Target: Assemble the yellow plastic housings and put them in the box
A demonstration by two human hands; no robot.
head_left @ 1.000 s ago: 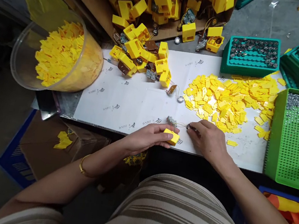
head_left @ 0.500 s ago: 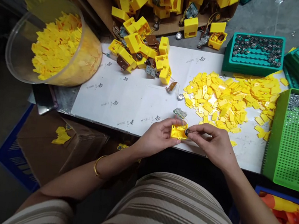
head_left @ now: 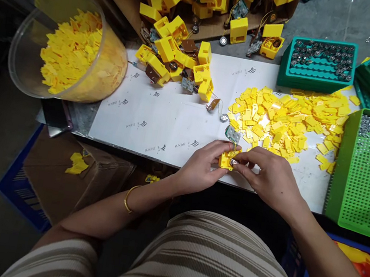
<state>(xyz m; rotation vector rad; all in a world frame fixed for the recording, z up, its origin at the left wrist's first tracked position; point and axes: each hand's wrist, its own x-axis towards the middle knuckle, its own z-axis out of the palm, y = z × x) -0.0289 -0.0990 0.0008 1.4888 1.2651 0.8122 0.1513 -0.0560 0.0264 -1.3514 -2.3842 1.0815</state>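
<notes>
**Silver disc (head_left: 233,161) brought over the open yellow case (head_left: 225,160)**

Half a second ago we saw the disc dark at the case's right end; now its bright face shows, and case and hands sit a little farther right. Our left hand (head_left: 201,167) grasps the case from its left side, fingers behind and thumb in front; our right hand (head_left: 265,172) pinches the disc between thumb and forefinger.

We judge this unit to be partway along: its open side faces up and the disc is at the opening, though we cannot tell whether it has seated (our fingertips hide the contact). Its circuit board (head_left: 232,134) is outside, just above the case, joined by thin wires, so that part looks undone to us.

As for the grip, the case lies right of the frame's centre, between our two hands, with the disc over its right part.

Farther out, we have loose yellow pieces (head_left: 279,120) heaped on the white sheet (head_left: 127,124) at centre right, and more yellow housings (head_left: 179,60) with trailing boards at upper centre, seemingly also unfinished. Small metal parts fill some of a teal tray (head_left: 314,86) at upper right; a lime basket (head_left: 367,186) stands at the right edge.
</notes>
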